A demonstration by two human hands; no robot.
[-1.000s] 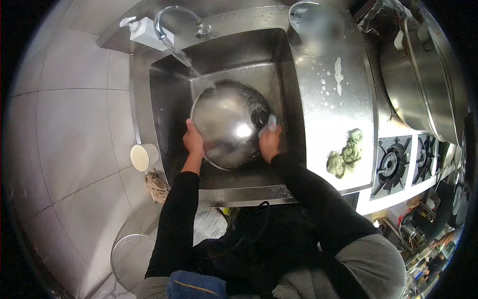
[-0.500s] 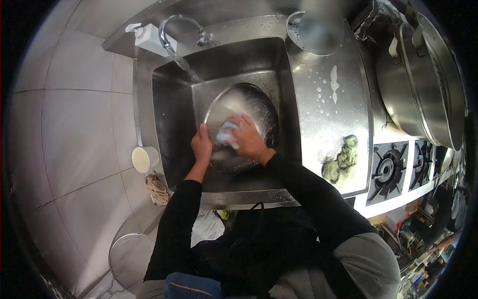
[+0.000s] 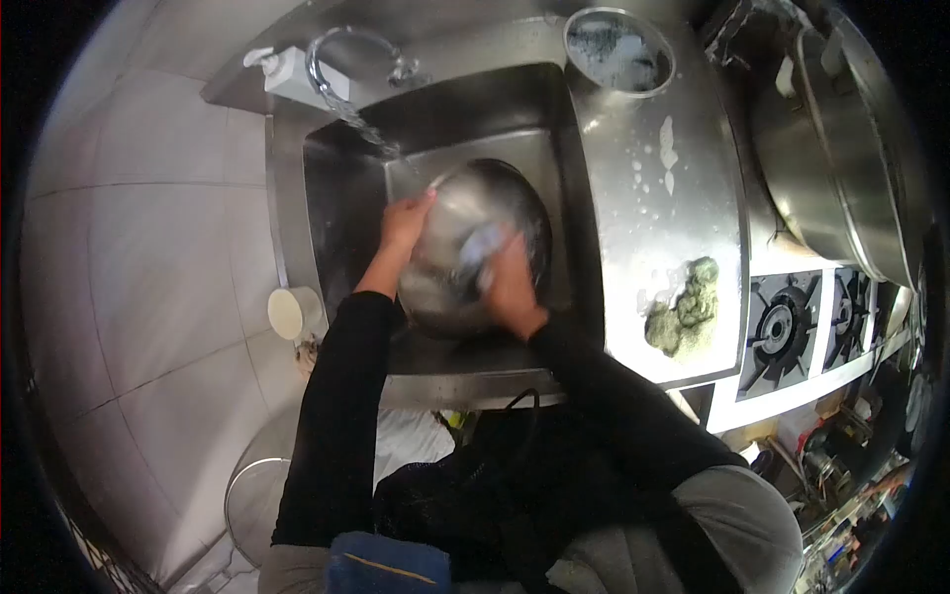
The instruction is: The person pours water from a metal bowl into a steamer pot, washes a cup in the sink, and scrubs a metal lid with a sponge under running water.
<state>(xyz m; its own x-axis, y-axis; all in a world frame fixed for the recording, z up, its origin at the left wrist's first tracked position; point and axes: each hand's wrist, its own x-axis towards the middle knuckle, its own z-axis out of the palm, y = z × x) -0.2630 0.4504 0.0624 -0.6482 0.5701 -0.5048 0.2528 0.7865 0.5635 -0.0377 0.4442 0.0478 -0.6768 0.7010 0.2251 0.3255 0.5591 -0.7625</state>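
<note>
A wide, round steel bowl sits tilted in the deep steel sink; its wet surface is smeared by motion. My left hand is closed on its upper left rim, thumb pointing up along the edge. Pressed against the bowl's inside is a pale blue-white sponge, blurred, with my right hand closed over it. Water runs from the curved faucet into the sink's upper left corner, apart from both hands.
Right of the sink, the steel counter bears a green scouring pad, soap drops and a pot of sudsy water. Beyond are large pots and gas burners. A soap bottle and a cup stand at left.
My left hand has slid up along the bowl's rim. My right hand has moved the sponge slightly right and up across the bowl. The bowl has turned or tilted a little.
</note>
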